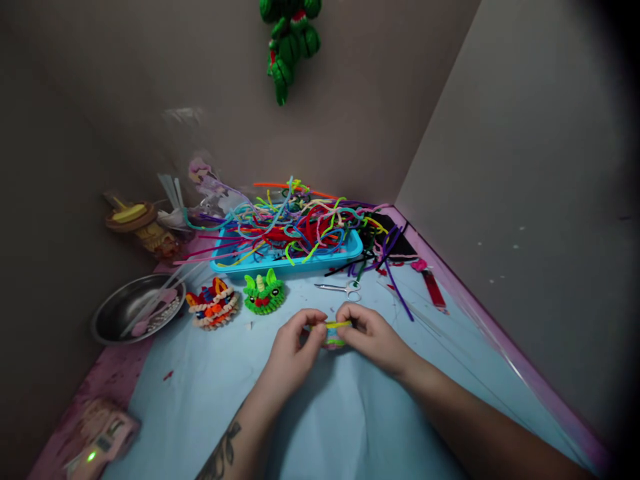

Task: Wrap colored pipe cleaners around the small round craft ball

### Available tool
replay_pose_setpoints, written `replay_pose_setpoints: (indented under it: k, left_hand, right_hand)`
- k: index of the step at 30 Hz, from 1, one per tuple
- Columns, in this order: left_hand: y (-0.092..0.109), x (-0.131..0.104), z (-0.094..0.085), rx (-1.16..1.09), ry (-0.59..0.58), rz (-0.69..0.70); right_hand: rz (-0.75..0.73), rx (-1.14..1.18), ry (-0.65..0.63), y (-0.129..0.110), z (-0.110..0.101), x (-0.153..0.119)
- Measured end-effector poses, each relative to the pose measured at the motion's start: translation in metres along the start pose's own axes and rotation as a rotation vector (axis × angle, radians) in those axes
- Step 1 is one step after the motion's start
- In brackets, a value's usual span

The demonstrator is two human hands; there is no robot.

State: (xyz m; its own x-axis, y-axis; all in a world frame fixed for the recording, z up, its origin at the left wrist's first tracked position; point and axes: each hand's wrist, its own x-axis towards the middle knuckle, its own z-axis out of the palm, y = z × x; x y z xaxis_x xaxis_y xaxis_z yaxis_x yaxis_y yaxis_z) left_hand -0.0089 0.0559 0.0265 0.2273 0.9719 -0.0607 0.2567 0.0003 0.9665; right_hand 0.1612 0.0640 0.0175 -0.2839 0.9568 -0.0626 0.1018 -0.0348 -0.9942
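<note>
A small piece in yellow, light blue and green (pixel 334 333) is held between my two hands, low over the blue sheet. My left hand (pixel 300 339) pinches its left end between thumb and fingers. At the right end, my right hand (pixel 367 331) grips it the same way. Just beyond the hands lie silver scissors (pixel 345 289). To the left sit a green fuzzy animal head (pixel 264 295) with pointed ears and an orange, red and cream one (pixel 214 307).
Behind is a blue tray (pixel 285 268) heaped with colourful fuzzy stems (pixel 310 223). A metal bowl (pixel 113 320) stands left, a pink device (pixel 107 440) at the front left. A red item (pixel 434 291) lies right. Green figures (pixel 290 47) hang above.
</note>
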Motion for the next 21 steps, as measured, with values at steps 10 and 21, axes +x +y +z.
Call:
replay_pose_setpoints:
  k: [10,21]
  left_hand:
    - [0.0047,-0.0002,-0.0029,-0.029,-0.085,-0.099]
    - [0.0080,-0.0014,-0.0016,0.034,-0.065,-0.039]
  right_hand:
    - [-0.002,0.219,-0.097,0.0026,-0.0032,0.0007]
    - [0.017,0.198,-0.082,0.0021,-0.0017,0.0020]
